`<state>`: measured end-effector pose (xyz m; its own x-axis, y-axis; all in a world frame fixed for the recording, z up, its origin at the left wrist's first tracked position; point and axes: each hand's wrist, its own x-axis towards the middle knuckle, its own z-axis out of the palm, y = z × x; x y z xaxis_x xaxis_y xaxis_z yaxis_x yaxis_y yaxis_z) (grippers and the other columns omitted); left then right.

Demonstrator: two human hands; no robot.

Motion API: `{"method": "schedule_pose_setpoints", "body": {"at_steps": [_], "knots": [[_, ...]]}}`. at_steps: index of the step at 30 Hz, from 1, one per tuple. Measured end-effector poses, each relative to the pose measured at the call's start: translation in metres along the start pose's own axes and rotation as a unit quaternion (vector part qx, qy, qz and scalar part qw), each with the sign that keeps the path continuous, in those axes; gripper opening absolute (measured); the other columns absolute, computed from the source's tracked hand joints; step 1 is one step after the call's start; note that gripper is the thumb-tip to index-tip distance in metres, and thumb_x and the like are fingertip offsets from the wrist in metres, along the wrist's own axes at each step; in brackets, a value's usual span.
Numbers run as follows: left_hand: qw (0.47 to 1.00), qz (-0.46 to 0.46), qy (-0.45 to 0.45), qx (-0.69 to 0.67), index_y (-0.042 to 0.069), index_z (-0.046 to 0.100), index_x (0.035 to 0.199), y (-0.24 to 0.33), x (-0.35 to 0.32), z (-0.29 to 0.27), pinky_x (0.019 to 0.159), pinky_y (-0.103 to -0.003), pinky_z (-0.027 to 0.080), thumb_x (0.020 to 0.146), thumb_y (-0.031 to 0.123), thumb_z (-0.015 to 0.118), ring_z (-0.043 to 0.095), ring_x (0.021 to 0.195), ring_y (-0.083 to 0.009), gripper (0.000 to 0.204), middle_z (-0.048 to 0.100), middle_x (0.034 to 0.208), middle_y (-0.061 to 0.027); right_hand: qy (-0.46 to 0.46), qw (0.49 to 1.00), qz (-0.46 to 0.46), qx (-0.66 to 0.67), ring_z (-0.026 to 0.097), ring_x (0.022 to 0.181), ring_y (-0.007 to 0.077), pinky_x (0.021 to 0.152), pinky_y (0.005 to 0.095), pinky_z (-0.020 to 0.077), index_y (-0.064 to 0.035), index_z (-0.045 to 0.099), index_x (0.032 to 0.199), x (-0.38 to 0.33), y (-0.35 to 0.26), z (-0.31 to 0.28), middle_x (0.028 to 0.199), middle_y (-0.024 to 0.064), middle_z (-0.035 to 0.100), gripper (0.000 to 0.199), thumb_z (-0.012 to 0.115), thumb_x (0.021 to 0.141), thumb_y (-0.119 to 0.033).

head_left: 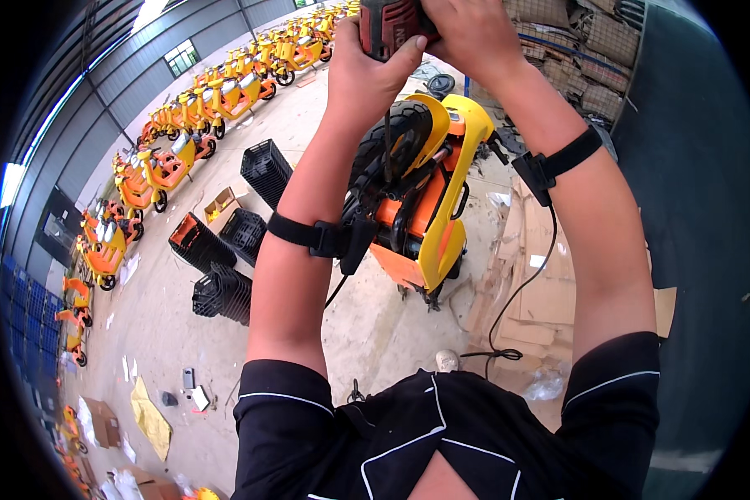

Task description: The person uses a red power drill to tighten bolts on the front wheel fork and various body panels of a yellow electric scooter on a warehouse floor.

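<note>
At the top edge of the head view I hold up a red and black power tool, partly cut off by the frame. My left hand is closed around its near side, with the thumb laid across the casing. On its other side, my right hand grips it too, and most of those fingers are cut off. Beneath the hands stands a yellow and orange scooter, tipped up, with a black tyre facing me. Black straps with small boxes circle both forearms, and a black cable hangs from the right one.
Stacks of black plastic crates stand left of the scooter beside an open cardboard box. Rows of yellow scooters fill the far left. Flattened cardboard covers the floor at right, along a dark green surface. Wrapped bundles are piled behind.
</note>
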<state>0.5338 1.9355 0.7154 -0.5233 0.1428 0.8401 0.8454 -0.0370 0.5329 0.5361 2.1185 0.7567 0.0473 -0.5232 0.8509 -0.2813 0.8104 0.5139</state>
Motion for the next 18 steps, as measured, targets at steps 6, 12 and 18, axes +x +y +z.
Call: {"method": "schedule_pose_setpoints", "body": {"at_steps": [6, 12, 18], "knots": [[0.996, 0.019, 0.013, 0.087, 0.0, 0.048, 0.117, 0.0, -0.003, -0.004, 0.075, -0.029, 0.054, 0.083, 0.037, 0.085, 0.066, 0.082, -0.0145, 0.062, 0.069, 0.099, -0.0104, 0.02, 1.0, 0.005, -0.001, 0.063, 0.105, 0.0278, 0.093, 0.0433, 0.0449, -0.0086, 0.06, 0.11, -0.001, -0.004, -0.004, 0.106, 0.0089, 0.066, 0.044, 0.075, 0.071, -0.024], [0.993, 0.036, 0.023, 0.106, 0.0, 0.05, 0.122, 0.001, -0.003, -0.003, 0.074, -0.029, 0.054, 0.083, 0.043, 0.083, 0.064, 0.08, -0.0125, 0.067, 0.068, 0.096, -0.0076, 0.025, 1.0, 0.006, 0.016, 0.06, 0.109, 0.0317, 0.097, 0.0461, 0.0433, -0.0073, 0.057, 0.114, -0.002, -0.007, 0.002, 0.112, 0.0122, 0.063, 0.05, 0.076, 0.07, -0.023], [0.995, 0.048, 0.052, 0.073, -0.003, 0.049, 0.12, -0.012, 0.013, -0.002, 0.082, -0.035, 0.052, 0.085, 0.018, 0.08, 0.064, 0.091, -0.0201, 0.051, 0.066, 0.098, -0.0136, 0.016, 0.999, 0.014, 0.041, 0.059, 0.107, 0.0347, 0.095, 0.0473, 0.0448, -0.0063, 0.056, 0.11, 0.005, -0.002, 0.02, 0.109, 0.0139, 0.063, 0.05, 0.077, 0.068, -0.022]]}}
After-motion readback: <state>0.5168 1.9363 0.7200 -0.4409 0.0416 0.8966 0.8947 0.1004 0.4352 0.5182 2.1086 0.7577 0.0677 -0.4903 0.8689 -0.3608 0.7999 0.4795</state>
